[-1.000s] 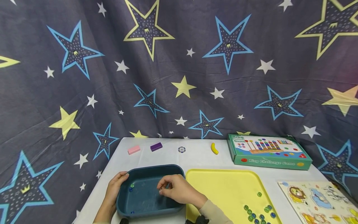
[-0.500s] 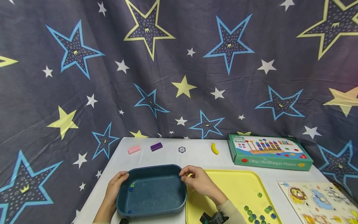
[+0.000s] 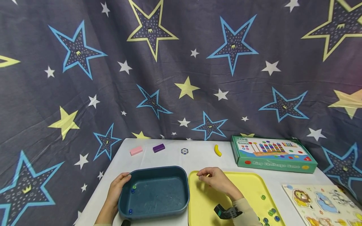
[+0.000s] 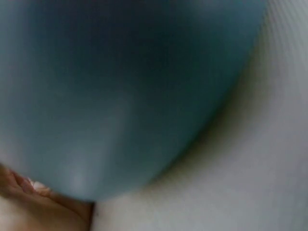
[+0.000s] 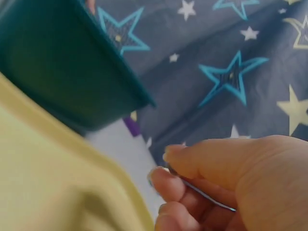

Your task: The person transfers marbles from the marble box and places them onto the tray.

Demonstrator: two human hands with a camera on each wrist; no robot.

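My left hand (image 3: 116, 188) grips the left rim of a dark teal plastic bin (image 3: 158, 214); that bin fills much of the left wrist view, blurred. Inside it lie a green marble (image 3: 134, 187), a blue marble (image 3: 133, 191) and another blue marble (image 3: 130, 211). My right hand (image 3: 217, 181) hovers over the back left of a yellow tray (image 3: 234, 188), fingers loosely bent. In the right wrist view, thumb and index finger nearly meet, and I see no marble between them. Several green and blue marbles (image 3: 270, 212) lie at the tray's right side, partly hidden by my right forearm.
Along the back of the white table lie a pink block (image 3: 136, 151), a purple block (image 3: 159, 148), a poker chip (image 3: 184, 151) and a toy banana (image 3: 217, 150). A green game box (image 3: 274, 154) stands at back right, an animal puzzle board (image 3: 322, 204) nearer.
My right hand has moved right, out of the bin and over the tray. The front blue marble in the bin has rolled slightly left. My left hand stays on the rim.
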